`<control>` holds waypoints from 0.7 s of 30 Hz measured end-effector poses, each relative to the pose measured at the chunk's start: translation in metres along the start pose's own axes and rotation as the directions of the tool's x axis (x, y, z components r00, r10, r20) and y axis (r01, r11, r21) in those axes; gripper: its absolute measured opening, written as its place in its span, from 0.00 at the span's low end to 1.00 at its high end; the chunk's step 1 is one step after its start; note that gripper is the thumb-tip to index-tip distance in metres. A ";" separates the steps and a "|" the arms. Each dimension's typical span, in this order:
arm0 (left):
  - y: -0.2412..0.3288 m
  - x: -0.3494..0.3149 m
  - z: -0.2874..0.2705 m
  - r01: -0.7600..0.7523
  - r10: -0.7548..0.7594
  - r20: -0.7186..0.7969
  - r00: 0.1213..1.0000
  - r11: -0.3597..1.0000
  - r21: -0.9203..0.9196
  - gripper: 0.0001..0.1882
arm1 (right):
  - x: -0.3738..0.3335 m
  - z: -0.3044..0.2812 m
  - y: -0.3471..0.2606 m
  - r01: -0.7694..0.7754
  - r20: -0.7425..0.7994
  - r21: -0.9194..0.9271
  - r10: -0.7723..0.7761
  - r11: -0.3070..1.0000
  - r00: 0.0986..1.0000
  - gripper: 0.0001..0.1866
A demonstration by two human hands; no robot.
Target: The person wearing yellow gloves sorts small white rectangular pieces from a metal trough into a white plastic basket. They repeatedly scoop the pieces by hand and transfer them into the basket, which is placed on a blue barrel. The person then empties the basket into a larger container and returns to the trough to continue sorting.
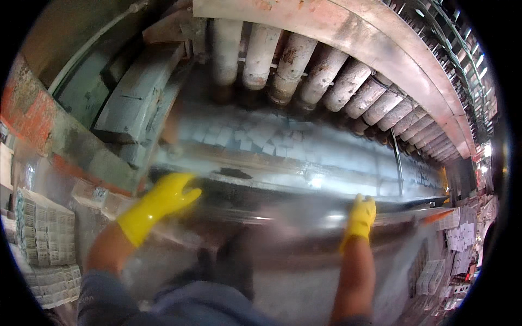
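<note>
Long trough (288, 199), centre; step looks like working at its near edge. Left hand (166, 198) at eight o'clock, thumb and fingers apart; right hand (359, 217) at four, curled, can't tell if clamped. Pale tiles (268, 147) inside, toward twelve: next move probably calls for reaching over.

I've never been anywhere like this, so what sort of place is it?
Most likely a factory or industrial workshop; I can't tell which trade. The signs are a long row of thick, stained cylinders, a wet-looking trough with pale pieces in it, and stacks of pale, grid-like blocks.
</note>
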State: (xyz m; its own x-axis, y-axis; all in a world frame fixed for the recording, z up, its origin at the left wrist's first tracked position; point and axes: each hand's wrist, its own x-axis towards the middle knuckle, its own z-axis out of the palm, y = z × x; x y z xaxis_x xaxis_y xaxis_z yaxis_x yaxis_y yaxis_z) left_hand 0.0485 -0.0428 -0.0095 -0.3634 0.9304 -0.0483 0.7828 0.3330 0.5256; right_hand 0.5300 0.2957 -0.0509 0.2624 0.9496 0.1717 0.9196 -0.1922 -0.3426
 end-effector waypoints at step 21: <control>-0.025 0.067 0.002 -0.134 0.180 -0.378 0.908 0.980 0.144 0.25 | 0.033 0.008 -0.058 -0.081 0.161 0.181 0.052 0.980 0.986 0.29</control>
State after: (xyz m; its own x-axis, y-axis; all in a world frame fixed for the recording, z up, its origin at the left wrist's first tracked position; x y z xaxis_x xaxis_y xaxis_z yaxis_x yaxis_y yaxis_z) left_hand 0.0058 0.0119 -0.0278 -0.3805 0.8468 0.3717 0.8889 0.2240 0.3996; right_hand 0.4829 0.3405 -0.0325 0.2596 0.9657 0.0031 0.8272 -0.2207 -0.5167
